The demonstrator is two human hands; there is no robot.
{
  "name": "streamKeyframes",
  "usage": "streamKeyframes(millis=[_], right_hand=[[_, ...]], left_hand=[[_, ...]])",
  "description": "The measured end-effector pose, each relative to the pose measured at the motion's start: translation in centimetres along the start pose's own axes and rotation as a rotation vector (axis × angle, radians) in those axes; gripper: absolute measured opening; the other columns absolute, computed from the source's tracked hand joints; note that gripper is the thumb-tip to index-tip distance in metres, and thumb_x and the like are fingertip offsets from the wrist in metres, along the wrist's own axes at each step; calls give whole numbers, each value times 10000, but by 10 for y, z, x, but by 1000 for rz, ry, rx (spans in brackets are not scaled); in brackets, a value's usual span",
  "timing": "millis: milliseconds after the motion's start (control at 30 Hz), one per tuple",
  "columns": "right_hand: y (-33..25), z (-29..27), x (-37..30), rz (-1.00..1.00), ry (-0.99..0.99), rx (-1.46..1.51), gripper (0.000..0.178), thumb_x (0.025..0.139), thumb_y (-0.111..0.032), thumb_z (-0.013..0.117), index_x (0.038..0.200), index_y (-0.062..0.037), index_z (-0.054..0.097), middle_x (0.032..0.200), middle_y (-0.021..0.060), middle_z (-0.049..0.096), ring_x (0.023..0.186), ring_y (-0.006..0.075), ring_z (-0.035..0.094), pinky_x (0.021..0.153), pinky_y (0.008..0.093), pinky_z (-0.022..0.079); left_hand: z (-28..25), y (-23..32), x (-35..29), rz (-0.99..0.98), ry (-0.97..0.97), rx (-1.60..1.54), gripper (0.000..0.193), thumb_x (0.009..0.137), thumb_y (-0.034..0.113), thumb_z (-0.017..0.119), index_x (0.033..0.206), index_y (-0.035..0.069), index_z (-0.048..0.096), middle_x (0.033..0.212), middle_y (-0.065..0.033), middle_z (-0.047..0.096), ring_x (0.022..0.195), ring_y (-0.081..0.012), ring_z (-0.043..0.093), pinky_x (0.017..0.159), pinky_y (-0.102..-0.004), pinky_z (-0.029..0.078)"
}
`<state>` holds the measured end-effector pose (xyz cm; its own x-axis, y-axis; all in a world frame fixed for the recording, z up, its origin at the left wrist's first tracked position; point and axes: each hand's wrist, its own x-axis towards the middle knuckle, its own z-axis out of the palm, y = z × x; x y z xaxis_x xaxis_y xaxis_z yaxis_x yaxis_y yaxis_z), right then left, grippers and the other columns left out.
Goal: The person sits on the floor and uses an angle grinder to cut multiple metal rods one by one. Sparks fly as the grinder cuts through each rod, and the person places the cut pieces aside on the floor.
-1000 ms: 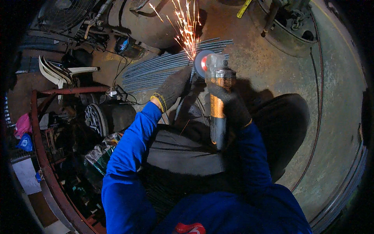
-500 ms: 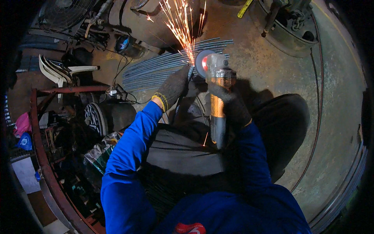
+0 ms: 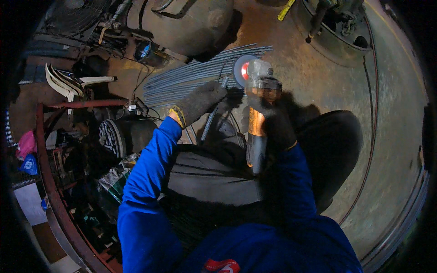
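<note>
In a dark glove with a yellow cuff, my left hand [image 3: 202, 101] is closed around a ribbed steel rod [image 3: 209, 123]. The rod slants, its upper end sticking out just past my fingers. My right hand [image 3: 274, 119], also gloved, grips an orange and grey angle grinder [image 3: 257, 123] by its body. The grinder's disc [image 3: 243, 71] points up and left, a short gap away from the rod's tip. No sparks show at the disc. Beyond both hands a bundle of ribbed steel rods [image 3: 177, 79] lies on the floor.
A rounded metal tank [image 3: 195, 27] stands behind the rods. At the left are a red metal frame [image 3: 43, 136], a cream plastic chair [image 3: 68, 88] and cluttered tools. A cable [image 3: 374, 113] runs along the floor at right, below a round metal base [image 3: 341, 50].
The spark stream has stopped. My left hand has drawn left and slightly down with the rod, away from the disc. The grinder has shifted a little to the right.
</note>
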<state>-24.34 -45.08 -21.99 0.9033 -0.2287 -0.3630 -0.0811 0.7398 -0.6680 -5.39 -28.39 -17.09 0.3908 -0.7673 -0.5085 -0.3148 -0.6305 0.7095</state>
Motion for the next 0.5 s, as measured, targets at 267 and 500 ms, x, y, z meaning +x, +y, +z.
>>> streamKeyframes(millis=[267,500], right_hand=[[-2,5,-2,14,-21,12,333,990,-199,616,1287,-49,598,1106,53,659,981,171,649,873,330,531],[0,8,-2,18,-34,15,328,990,-200,617,1279,-48,602,1103,53,660,978,170,649,869,331,532]], left_hand=[[2,-16,3,207,47,154,398,982,308,600,1269,33,595,1171,-151,644,1082,-273,611,959,-365,495],[-1,-29,4,510,110,601,535,850,-17,645,1366,60,524,1318,-209,597,1189,-382,605,995,-429,523]])
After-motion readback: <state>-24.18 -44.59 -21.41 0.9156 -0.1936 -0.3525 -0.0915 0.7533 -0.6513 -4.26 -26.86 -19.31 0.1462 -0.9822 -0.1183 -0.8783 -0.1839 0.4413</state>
